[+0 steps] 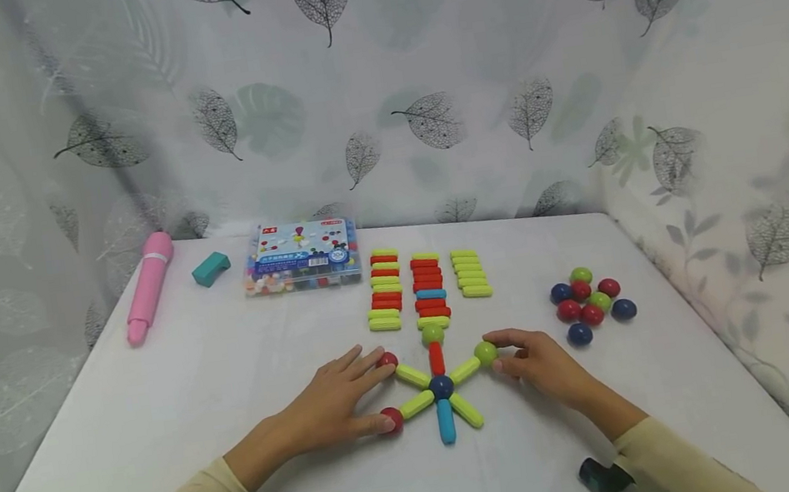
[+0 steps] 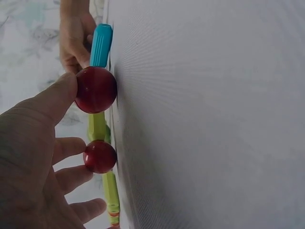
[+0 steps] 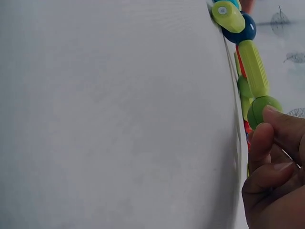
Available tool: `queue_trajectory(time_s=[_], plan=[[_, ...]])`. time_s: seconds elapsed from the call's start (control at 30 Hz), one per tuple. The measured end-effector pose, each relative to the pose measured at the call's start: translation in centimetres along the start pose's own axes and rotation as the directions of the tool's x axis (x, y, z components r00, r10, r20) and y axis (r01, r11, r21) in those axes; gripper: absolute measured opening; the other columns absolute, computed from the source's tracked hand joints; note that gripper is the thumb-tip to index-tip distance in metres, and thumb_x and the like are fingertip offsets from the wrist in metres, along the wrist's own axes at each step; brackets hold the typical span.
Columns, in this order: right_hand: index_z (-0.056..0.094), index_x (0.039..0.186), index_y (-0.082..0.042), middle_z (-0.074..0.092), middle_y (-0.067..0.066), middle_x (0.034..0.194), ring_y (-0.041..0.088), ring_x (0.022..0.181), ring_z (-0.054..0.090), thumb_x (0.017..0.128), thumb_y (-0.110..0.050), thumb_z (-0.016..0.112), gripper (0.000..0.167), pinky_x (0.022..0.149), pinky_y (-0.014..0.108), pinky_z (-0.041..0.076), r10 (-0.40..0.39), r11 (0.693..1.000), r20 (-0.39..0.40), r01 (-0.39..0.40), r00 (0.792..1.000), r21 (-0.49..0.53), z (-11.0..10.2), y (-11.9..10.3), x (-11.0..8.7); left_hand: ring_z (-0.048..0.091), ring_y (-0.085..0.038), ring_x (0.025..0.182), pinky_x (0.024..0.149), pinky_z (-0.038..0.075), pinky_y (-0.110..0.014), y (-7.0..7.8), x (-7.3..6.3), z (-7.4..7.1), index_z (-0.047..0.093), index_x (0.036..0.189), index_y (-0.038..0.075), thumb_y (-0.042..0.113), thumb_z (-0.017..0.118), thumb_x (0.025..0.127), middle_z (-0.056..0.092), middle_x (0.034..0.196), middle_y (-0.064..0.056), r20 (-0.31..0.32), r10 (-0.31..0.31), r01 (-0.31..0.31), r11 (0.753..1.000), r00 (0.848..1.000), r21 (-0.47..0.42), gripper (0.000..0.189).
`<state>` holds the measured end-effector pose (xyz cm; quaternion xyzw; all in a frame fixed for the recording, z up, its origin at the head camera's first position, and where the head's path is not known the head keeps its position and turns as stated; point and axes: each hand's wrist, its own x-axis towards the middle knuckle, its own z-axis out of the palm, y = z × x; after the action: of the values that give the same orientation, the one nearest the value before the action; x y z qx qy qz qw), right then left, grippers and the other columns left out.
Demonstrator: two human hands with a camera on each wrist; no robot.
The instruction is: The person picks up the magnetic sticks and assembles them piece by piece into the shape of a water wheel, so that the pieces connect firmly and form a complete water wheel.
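Note:
A star-shaped build lies on the table, with a dark blue ball [image 1: 441, 387] at its centre and several rods around it. My left hand [image 1: 333, 402] is spread flat at its left side. The thumb touches the lower red ball [image 2: 96, 89], and other fingers reach the upper red ball [image 2: 100, 156]. On the right, my right hand [image 1: 543, 364] pinches a green ball [image 3: 263, 110] between thumb and forefinger, at the end of a yellow-green rod [image 3: 254, 69]. A red rod [image 1: 436, 359] carries another green ball [image 1: 433, 334]. The blue rod [image 1: 446, 422] and lower-right yellow-green rod [image 1: 466, 410] have bare outer ends.
Behind the build lie columns of loose rods [image 1: 428, 279]. Loose balls [image 1: 592, 314] in red, blue and green cluster at the right. Along the back are a lidded plastic case [image 1: 302, 256], a teal block [image 1: 211, 268] and a pink stick-like object [image 1: 149, 289]. A leaf-print curtain [image 1: 376, 114] hangs behind.

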<state>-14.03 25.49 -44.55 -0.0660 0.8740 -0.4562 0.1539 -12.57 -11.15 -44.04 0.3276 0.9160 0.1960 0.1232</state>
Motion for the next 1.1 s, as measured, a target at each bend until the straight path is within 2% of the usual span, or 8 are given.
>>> queue_trajectory(time_s=[0.23,0.6,0.8,1.0,1.1], plan=[[0.059,0.143,-0.014,0.06,0.01,0.141,0.021,0.099,0.062,0.097,-0.022,0.071,0.048,0.079,0.032,0.054,0.009,1.0,0.01,-0.009,1.0,0.009,0.0,0.3,0.5,0.019,-0.036,0.155,0.118,0.028,-0.064,0.2,0.1,0.1,0.041,0.158,0.028,0.063,0.067,0.089,0.03,0.167,0.001,0.0,0.002,-0.002,1.0,1.0,0.005,0.082],[0.059,0.143,-0.014,0.06,0.01,0.141,0.021,0.097,0.062,0.097,-0.021,0.071,0.049,0.079,0.031,0.054,0.047,0.999,0.002,-0.047,0.999,0.013,0.2,0.2,0.5,0.02,-0.037,0.155,0.118,0.029,-0.064,0.3,0.1,0.2,0.041,0.157,0.028,0.064,0.067,0.088,0.03,0.167,0.001,-0.004,-0.001,0.001,1.0,1.0,-0.001,0.082],[0.058,0.145,-0.015,0.06,0.011,0.14,0.02,0.097,0.064,0.096,-0.026,0.072,0.052,0.078,0.031,0.055,0.067,0.998,-0.042,-0.067,0.997,0.013,-0.4,0.5,-0.3,0.02,-0.036,0.155,0.117,0.029,-0.065,0.4,0.1,0.2,0.041,0.157,0.028,0.063,0.068,0.088,0.03,0.167,0.001,-0.004,-0.005,0.005,1.0,1.0,-0.003,0.082],[0.06,0.14,-0.015,0.063,0.01,0.128,0.023,0.093,0.064,0.096,-0.027,0.072,0.047,0.074,0.03,0.054,0.096,0.995,-0.128,-0.095,0.987,0.013,-1.9,1.3,-1.8,0.02,-0.036,0.155,0.118,0.029,-0.064,0.3,0.1,0.1,0.041,0.157,0.028,0.063,0.069,0.088,0.03,0.167,0.002,-0.005,-0.004,0.004,1.0,1.0,0.004,0.082],[0.065,0.133,-0.012,0.064,0.009,0.118,0.022,0.089,0.062,0.095,-0.026,0.073,0.041,0.069,0.029,0.053,0.107,0.994,-0.132,-0.105,0.986,0.019,-1.9,1.2,-2.5,0.02,-0.037,0.155,0.117,0.03,-0.064,0.3,0.1,0.1,0.042,0.157,0.029,0.063,0.069,0.088,0.031,0.167,0.002,-0.01,-0.007,0.007,1.0,1.0,0.004,0.082]])
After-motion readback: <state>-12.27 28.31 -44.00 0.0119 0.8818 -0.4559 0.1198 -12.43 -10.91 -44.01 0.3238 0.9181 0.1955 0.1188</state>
